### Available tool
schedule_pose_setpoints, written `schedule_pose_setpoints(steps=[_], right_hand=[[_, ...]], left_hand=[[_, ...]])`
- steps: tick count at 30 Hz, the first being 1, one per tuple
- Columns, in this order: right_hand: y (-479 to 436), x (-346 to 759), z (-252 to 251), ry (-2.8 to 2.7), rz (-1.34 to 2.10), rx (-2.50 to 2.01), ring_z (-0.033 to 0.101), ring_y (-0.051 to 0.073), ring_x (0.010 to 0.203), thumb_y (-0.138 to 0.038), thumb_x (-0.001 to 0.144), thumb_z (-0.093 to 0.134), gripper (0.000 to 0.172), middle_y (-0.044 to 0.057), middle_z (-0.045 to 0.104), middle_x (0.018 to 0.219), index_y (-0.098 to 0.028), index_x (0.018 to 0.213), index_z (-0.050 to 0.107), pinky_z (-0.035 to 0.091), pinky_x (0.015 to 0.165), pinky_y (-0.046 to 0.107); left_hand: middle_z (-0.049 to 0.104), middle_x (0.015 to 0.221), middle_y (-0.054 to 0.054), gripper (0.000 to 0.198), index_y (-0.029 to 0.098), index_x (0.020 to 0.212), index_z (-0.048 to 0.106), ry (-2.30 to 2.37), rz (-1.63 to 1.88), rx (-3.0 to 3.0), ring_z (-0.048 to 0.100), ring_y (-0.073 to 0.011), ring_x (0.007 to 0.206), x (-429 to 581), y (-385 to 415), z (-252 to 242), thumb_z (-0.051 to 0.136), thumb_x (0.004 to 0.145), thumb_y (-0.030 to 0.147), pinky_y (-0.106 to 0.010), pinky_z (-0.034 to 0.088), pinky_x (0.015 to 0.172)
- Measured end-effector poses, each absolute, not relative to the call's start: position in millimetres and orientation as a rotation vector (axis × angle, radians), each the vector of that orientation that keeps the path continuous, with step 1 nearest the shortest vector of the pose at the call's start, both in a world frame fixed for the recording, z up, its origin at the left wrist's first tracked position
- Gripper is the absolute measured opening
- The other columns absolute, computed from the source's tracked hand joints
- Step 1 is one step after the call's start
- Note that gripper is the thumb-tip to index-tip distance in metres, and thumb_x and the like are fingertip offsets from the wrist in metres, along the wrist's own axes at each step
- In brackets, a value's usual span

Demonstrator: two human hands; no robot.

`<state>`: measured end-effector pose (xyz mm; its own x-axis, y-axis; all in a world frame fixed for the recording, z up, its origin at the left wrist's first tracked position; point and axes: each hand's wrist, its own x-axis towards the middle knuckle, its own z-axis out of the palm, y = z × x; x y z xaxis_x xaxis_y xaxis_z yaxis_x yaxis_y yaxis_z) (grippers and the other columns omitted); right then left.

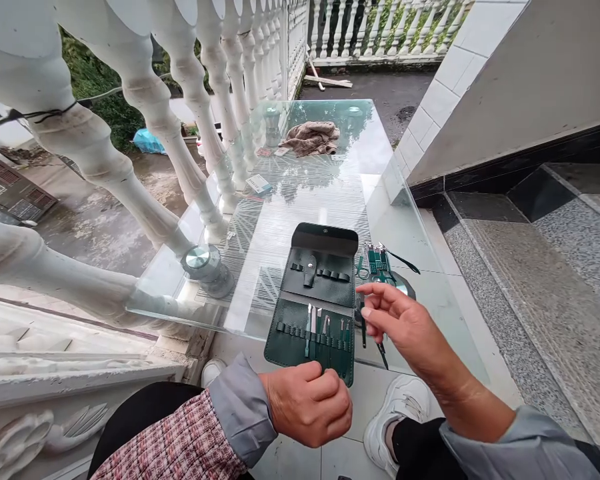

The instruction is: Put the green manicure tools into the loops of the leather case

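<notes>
The fingers (380, 292) of our right hand (405, 327) are half open and spread a little, with the thumb and first finger close to each other. Their tips are right by a thin black tool (363, 333). We cannot tell if they pinch it or only come near it. Our left hand (307, 403) is curled up almost into a fist, knuckles up. It sits at the near edge of the dark green case (320, 293) and seems to press or pinch that edge, maybe to keep the case from sliding on the smooth top. The case lies open and flat in front of us on the glass table (320, 193), so we think every pocket is easy to see. A row of small metal tools (316, 327) stands in the loops of its lower half, and the upper loops look mostly bare. Just to the right of the case lies a second bunch of tools (377, 260). Far across the table rests a brown cloth (311, 137). A white railing (155, 113) runs along our left side, and a white shoe (397, 407) shows below the glass.
</notes>
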<state>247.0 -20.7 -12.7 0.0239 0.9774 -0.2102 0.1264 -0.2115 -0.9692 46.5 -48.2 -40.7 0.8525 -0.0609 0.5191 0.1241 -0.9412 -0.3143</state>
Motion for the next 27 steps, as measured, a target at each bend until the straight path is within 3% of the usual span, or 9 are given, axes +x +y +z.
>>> schedule_pose_setpoints(steps=[11, 19, 27], right_hand=[[-9, 228, -24, -1.332, 1.166, -1.605, 0.050, 0.011, 0.054, -0.034, 0.073, 0.056, 0.024, -0.003, 0.054, 0.069, -0.020, 0.092, 0.054, 0.043, 0.051, 0.026], [-3, 235, -23, -1.538, 1.011, -1.643, 0.054, 0.014, 0.066, -0.033, 0.074, 0.054, 0.019, 0.000, 0.059, 0.074, -0.020, 0.086, 0.059, 0.044, 0.062, 0.028], [9, 235, -23, -1.375, 1.189, -1.622, 0.048, 0.011, 0.049, -0.036, 0.066, 0.060, 0.020, -0.002, 0.055, 0.060, -0.018, 0.075, 0.060, 0.040, 0.046, 0.026]], left_hand=[[0.058, 0.076, -0.006, 0.012, 0.012, 0.078, 0.064, -0.099, -0.716, -2.707, 0.052, -0.0135, 0.062, 39, -51, -41, 0.055, 0.081, 0.020, -0.026, 0.031, 0.047], [0.058, 0.073, -0.005, 0.011, 0.013, 0.074, 0.062, -0.126, -0.719, -2.727, 0.049, -0.0122, 0.057, 41, -53, -43, 0.054, 0.080, 0.019, -0.026, 0.029, 0.045], [0.057, 0.074, -0.005, 0.010, 0.013, 0.075, 0.061, -0.135, -0.718, -2.727, 0.049, -0.0123, 0.057, 43, -54, -44, 0.055, 0.080, 0.019, -0.026, 0.029, 0.044]])
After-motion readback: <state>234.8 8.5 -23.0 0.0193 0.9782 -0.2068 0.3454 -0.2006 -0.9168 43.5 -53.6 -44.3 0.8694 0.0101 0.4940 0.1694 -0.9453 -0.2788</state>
